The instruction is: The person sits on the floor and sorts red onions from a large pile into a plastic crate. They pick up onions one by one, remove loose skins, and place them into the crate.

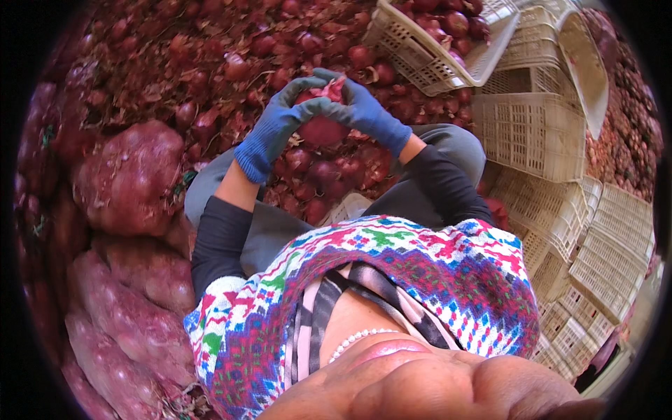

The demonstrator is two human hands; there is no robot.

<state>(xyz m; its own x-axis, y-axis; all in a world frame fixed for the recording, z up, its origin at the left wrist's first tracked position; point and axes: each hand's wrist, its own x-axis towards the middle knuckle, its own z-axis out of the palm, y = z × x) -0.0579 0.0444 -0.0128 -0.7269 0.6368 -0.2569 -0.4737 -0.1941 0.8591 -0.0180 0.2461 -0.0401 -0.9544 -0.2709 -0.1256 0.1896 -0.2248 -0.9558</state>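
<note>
Blue knitted gloves with darker coated fingers cover both my hands. My left hand (278,118) and my right hand (367,107) meet in front of me, fingers curved around a red onion (331,90) with loose, papery skin. Fingers and thumbs hide much of this onion. Just below the thumbs is a larger, rounder red onion (321,131); whether it touches the gloves I cannot tell. More red onions (325,176) lie between my bent legs, beside the rim of a pale plastic crate (350,206).
A broad heap of red onions and dry skins (210,63) spreads ahead. A tilted plastic crate (420,58) holds onions at the upper right. Stacked crates (530,131) line the right side. Full mesh sacks (131,178) crowd the left.
</note>
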